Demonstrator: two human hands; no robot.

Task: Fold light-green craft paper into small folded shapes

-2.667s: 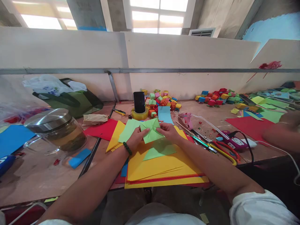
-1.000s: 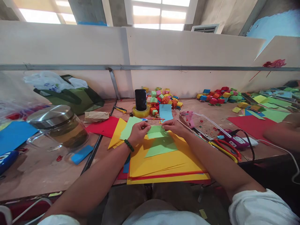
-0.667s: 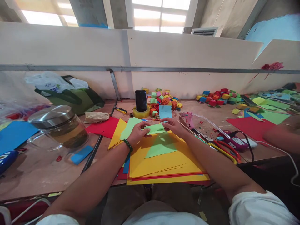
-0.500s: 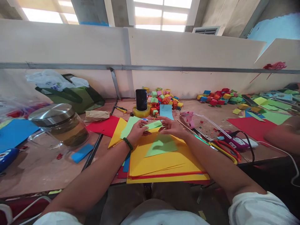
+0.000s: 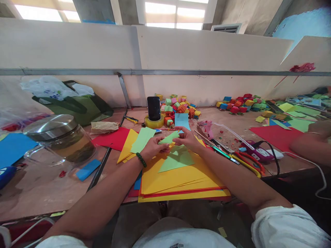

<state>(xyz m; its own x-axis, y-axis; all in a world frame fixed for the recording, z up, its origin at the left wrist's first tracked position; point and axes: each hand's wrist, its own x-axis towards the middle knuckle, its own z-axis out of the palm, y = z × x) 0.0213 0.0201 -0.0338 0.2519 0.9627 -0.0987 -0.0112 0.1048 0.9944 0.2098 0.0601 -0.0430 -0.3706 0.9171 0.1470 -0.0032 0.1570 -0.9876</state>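
A small strip of light green paper (image 5: 169, 137) is held between my two hands over the stack of paper. My left hand (image 5: 154, 148), with a dark green bead bracelet at the wrist, pinches its left end. At the other end, my right hand (image 5: 188, 140) grips it with thumb and fingers. Beneath them a larger light green sheet (image 5: 178, 161) lies on the yellow paper stack (image 5: 170, 182), which has red sheets lower down. Another light green sheet (image 5: 143, 139) rests just left of my left hand.
A phone (image 5: 154, 108) stands on a yellow tape roll (image 5: 154, 123), with folded paper cubes (image 5: 182, 108) behind. To the right lie a pink glue gun (image 5: 207, 128), scissors (image 5: 248, 162) and a co-worker's arm (image 5: 312, 150). A lidded glass jug (image 5: 73, 146) stands left.
My fingers have closed in on the green strip, which now sits flatter and more tilted between both hands. The co-worker's arm at the right has shifted. The view has moved slightly.
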